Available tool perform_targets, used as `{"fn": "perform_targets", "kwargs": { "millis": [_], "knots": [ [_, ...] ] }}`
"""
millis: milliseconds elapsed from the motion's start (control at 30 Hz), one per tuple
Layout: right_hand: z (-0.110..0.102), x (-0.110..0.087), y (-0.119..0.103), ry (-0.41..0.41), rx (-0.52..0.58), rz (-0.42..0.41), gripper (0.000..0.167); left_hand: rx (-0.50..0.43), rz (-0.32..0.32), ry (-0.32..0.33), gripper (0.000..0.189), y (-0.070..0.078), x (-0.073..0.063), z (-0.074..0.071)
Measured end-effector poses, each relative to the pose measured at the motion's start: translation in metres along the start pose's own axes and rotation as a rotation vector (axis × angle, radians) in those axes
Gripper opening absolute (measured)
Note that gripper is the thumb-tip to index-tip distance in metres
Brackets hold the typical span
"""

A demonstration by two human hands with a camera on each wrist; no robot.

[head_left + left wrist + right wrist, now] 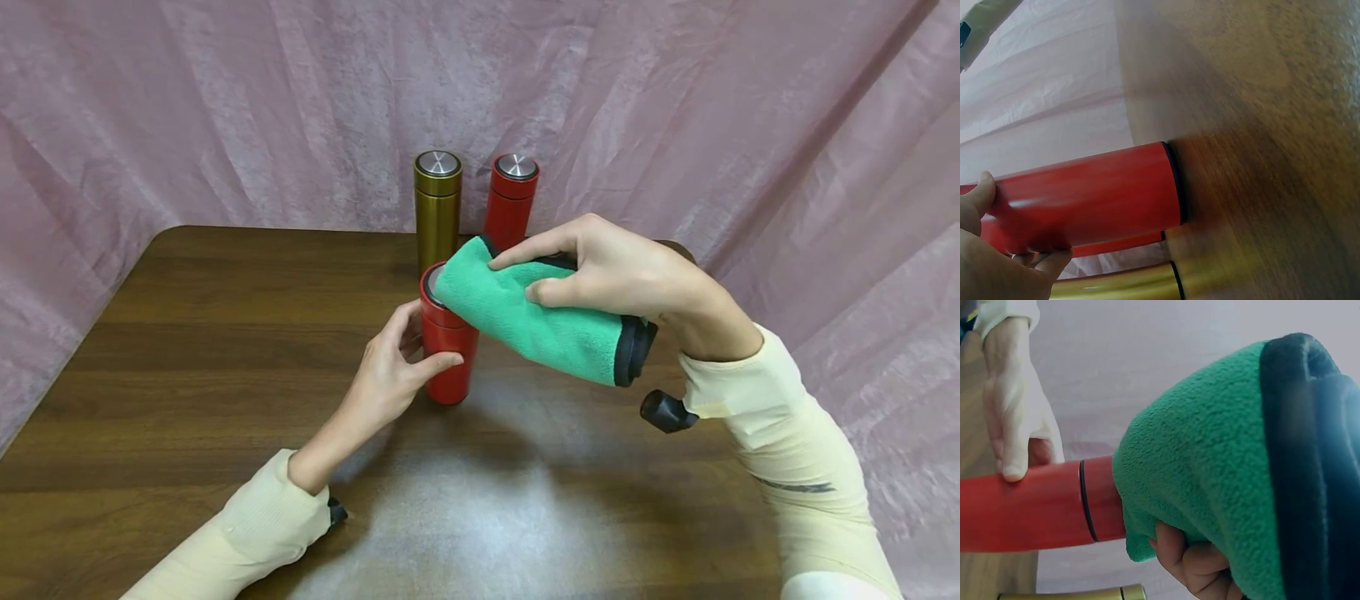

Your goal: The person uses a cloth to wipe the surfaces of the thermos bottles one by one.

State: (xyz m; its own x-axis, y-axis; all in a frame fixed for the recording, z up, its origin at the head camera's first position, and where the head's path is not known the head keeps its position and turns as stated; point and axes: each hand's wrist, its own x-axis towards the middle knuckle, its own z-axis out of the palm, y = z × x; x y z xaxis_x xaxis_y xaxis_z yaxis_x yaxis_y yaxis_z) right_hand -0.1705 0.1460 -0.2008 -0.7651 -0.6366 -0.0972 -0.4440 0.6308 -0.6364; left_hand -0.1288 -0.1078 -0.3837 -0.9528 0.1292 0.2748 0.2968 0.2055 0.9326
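A red thermos bottle point(448, 367) stands upright on the wooden table, and my left hand point(390, 367) grips its side with the thumb across the front. In the left wrist view the base of this red thermos bottle point(1097, 194) meets the table. My right hand point(607, 267) holds a folded green towel point(540, 321) with dark edging. One end of the towel lies over part of the bottle's lid. Seen from the right wrist, the green towel point(1204, 450) wraps the top of the bottle, with fingertips point(1194, 556) curled at its underside.
Behind the held bottle stand a gold thermos bottle point(437, 217) and another red thermos bottle point(512, 200), both with silver-topped lids. They are near the far edge of the wooden table point(247, 350). A pink curtain point(300, 108) hangs behind and to the sides.
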Motion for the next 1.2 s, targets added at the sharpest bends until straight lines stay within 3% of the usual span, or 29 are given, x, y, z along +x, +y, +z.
{"fn": "perform_targets", "kwargs": {
  "millis": [533, 1000, 1200],
  "knots": [
    [0.001, 0.034, -0.02, 0.005, -0.07, -0.08, 0.047, -0.037, -0.015, -0.02, 0.071, 0.001, 0.001, -0.001],
    [-0.006, 0.044, -0.007, 0.031, -0.035, 0.071, 0.048, -0.006, -0.008, -0.001, 0.071, 0.004, 0.001, 0.001],
    [-0.007, 0.04, 0.001, 0.052, -0.039, 0.087, 0.047, 0.0, -0.01, 0.002, 0.071, 0.004, 0.0, 0.0]
  ]
}}
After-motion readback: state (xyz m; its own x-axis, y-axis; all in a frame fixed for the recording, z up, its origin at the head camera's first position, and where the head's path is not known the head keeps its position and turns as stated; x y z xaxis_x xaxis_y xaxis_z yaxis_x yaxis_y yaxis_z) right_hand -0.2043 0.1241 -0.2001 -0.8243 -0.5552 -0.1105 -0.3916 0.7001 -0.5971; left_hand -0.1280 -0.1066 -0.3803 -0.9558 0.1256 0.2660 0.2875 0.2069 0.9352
